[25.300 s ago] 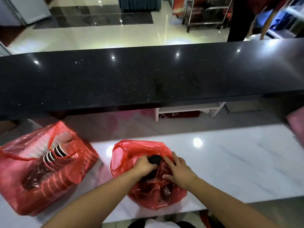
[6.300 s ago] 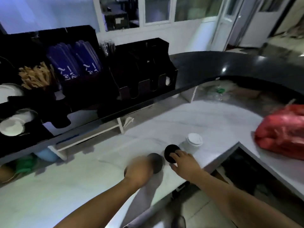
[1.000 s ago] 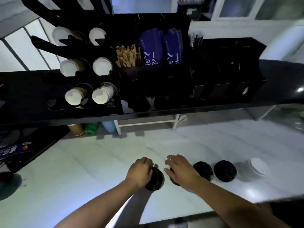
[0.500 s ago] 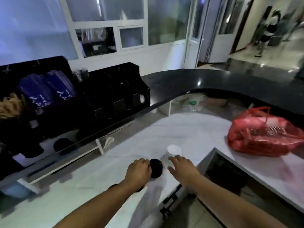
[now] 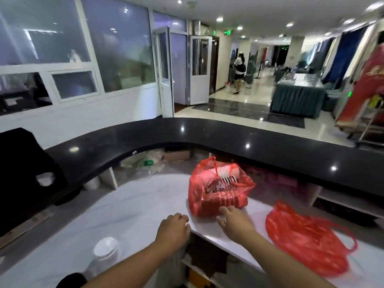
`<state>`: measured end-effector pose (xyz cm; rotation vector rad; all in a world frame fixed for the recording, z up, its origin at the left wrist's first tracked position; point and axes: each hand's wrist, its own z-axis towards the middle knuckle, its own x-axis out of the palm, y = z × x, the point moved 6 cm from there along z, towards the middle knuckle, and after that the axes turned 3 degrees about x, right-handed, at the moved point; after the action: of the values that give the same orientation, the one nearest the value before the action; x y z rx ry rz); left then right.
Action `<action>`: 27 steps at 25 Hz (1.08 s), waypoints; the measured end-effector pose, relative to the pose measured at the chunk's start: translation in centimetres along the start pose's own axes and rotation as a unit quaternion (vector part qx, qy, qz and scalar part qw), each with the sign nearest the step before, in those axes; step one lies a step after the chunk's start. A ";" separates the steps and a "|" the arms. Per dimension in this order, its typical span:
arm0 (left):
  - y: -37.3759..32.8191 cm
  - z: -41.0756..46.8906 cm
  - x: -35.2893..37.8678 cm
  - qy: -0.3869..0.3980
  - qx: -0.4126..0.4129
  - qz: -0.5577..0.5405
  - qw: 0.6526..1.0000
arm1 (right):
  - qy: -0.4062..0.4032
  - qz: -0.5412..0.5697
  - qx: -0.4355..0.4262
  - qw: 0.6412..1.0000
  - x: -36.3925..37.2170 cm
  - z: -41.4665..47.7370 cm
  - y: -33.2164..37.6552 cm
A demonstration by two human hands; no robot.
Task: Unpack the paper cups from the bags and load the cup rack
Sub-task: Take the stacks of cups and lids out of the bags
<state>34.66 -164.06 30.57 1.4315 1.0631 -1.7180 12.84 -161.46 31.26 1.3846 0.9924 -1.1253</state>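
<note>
A full red plastic bag (image 5: pixel 218 192) stands on the white marble counter (image 5: pixel 128 206), its mouth open on stacked white-rimmed cups (image 5: pixel 226 175). My right hand (image 5: pixel 235 221) reaches toward its near side, fingers spread, fingertips at the bag's base, holding nothing. My left hand (image 5: pixel 173 227) hovers just left of it with fingers loosely curled and nothing in them. A flattened red bag (image 5: pixel 305 238) lies crumpled to the right. A white-lidded cup (image 5: pixel 106 249) stands at the lower left, with a black lid (image 5: pixel 71 280) beside my forearm. The cup rack is mostly out of view.
A raised black counter (image 5: pixel 207 136) curves around the back of the marble top. A black organizer (image 5: pixel 25 171) stands at the left. The marble counter has an inner corner edge right below my hands, with open shelves underneath. A person walks in the far hallway.
My view has swung right from the lidded cups to the red bags. Both hands have left the black-lidded cups and moved to the full bag.
</note>
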 end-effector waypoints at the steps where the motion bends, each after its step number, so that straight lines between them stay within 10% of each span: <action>1: -1.0 1.8 0.2 0.004 0.008 0.004 1.000 | -0.006 0.006 0.011 1.000 -0.4 0.9 -1.6; 12: -3.7 20.1 1.6 -0.024 0.153 0.010 0.988 | -0.053 -0.038 -0.010 0.998 -1.5 14.3 -6.1; 20: -6.4 28.6 4.3 0.027 0.376 0.116 0.919 | -0.019 -0.076 -0.025 0.997 -2.5 21.0 -7.8; 27: -6.6 29.4 6.5 0.015 0.345 0.157 0.925 | 0.031 -0.153 -0.105 0.982 -0.9 22.2 -10.4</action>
<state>14.40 -187.14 27.51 1.9241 0.1901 -1.9103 0.14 -182.38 29.61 1.1272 1.3636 -1.1665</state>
